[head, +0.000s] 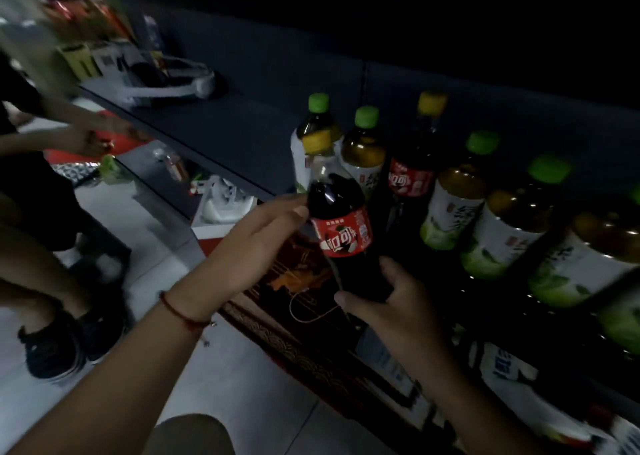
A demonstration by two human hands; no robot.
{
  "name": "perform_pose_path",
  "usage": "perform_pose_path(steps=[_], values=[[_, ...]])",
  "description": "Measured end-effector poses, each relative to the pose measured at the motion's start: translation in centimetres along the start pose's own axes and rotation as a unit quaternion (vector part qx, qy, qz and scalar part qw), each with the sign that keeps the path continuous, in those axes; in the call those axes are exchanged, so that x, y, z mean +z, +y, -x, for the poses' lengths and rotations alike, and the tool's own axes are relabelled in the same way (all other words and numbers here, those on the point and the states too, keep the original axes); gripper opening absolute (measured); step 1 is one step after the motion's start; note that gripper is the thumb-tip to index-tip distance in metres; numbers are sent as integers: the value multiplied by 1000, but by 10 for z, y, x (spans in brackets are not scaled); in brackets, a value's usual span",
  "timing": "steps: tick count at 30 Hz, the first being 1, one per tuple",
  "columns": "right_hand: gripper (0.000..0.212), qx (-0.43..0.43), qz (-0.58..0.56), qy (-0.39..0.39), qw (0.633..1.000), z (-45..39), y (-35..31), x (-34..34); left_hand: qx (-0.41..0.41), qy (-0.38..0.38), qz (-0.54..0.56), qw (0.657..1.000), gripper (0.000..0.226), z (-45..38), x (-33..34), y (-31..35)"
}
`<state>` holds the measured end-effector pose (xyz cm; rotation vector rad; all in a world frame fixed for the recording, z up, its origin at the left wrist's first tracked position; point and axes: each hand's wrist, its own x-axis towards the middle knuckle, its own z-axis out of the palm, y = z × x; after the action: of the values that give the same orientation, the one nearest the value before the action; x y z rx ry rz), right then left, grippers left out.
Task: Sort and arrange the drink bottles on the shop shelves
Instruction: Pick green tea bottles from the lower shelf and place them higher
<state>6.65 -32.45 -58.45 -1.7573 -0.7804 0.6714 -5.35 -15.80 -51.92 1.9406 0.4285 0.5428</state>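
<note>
1. Dark cola fills the cola bottle held in both hands; a red label wraps its shoulder. Its cap end is lost against the bottles behind.
2. Left hand: fingers extended, tips touching the bottle's shoulder on the left; hand looks flat rather than curled. It steadies the bottle and does not grasp it.
3. Right hand: thumb and fingers curled round the lower body of the bottle. This hand carries the weight.
4. Bottle sits above and left of the right hand, tilted, at the front edge of the dark shelf.
5. Just beyond the fingertips of the left hand: two green-capped tea bottles. To the right of these stands a second cola bottle with a yellow cap. More green-capped tea bottles run further right, past the right hand.
6. Judgement: step in hand is placing the cola on the shelf, likely beside its match.
7. To do it well: bring the bottle upright before setting down; lead with the base from the right hand; keep the left fingertips at the shoulder as a guide; turn the label outward; avoid knocking the near tea bottles, which stand close.
8. Another person's hands work well off to the left. Light is poor; detail is limited.
</note>
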Motion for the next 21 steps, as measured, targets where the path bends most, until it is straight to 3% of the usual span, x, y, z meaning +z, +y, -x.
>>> perform_pose_path(steps=[3,6,8,11,15,21], values=[[38,19,-26,6,999,16,-3,-11,98,59,-237,965,51,-33,-9,7],[37,30,-49,8,998,30,-4,-23,176,112,-461,863,80,-74,0,12],[45,50,-76,3,996,35,0,-31,163,120,-554,807,97,-99,10,15],[67,77,-83,8,994,39,6,-41,137,100,-625,762,108,-124,28,17],[91,74,-103,35,991,47,11,-54,111,102,-614,775,104,-136,38,17],[70,66,-93,36,993,61,17,-69,156,167,-540,810,92,-104,54,8]])
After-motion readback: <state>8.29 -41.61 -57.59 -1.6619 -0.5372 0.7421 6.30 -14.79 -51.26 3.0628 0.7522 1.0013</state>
